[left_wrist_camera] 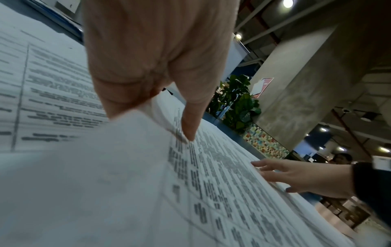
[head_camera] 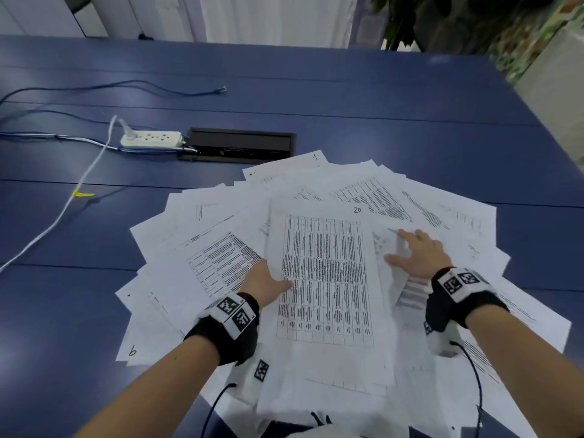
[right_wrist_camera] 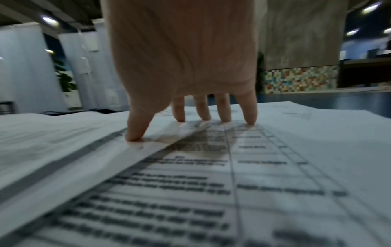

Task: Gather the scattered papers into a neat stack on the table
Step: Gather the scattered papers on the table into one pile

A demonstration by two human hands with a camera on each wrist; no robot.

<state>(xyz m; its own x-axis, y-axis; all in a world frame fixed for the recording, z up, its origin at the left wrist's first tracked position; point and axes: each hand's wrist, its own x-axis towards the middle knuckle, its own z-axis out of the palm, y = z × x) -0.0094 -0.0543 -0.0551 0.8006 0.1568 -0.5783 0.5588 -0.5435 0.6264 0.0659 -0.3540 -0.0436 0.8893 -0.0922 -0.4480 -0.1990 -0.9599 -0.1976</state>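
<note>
Many printed white papers [head_camera: 221, 248] lie fanned out in a loose heap on the blue table [head_camera: 379, 105]. On top lies a sheet marked "20" [head_camera: 325, 279], printed with a table. My left hand [head_camera: 265, 284] holds this sheet's left edge, with the thumb [left_wrist_camera: 189, 123] on top and the fingers hidden beneath the paper. My right hand [head_camera: 414, 251] rests spread and flat on the papers just right of that sheet. Its straight fingertips [right_wrist_camera: 224, 110] press on a printed page [right_wrist_camera: 243, 167], and the thumb presses an overlapping sheet's edge.
Behind the heap a black cable box [head_camera: 240, 145] is set into the table, with a white power strip [head_camera: 151, 140] to its left. A white cable [head_camera: 79, 188] and blue cables [head_camera: 94, 88] cross the left side. A plant [head_camera: 410, 20] stands beyond the far edge.
</note>
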